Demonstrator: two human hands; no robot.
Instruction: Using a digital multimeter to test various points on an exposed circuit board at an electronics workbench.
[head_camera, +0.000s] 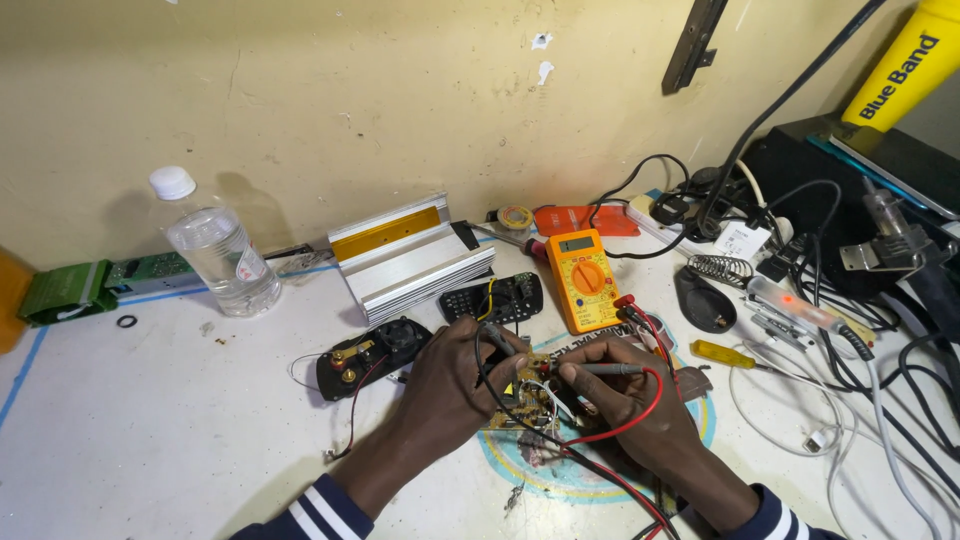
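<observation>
White worktable (150, 440) against a yellowish wall, cluttered. Biggest item on it: a ribbed silver aluminium case with an orange strip (410, 255), behind the hands. Left of it stands a clear plastic water bottle with a white cap (215, 250). An orange handheld multimeter (583, 278) lies just behind the hands, with a black remote-style keypad (495, 297) beside it and a black panel with a small fan (372, 355) further left. A tangle of black and white cables (850, 390) fills the right side. A small brownish circuit board (525, 400) sits at table centre, between both hands. Left hand (450, 385) pinches a black test probe (497, 340) down onto the board. Right hand (630, 395) pinches a red test probe (600, 369), tip at the board.
</observation>
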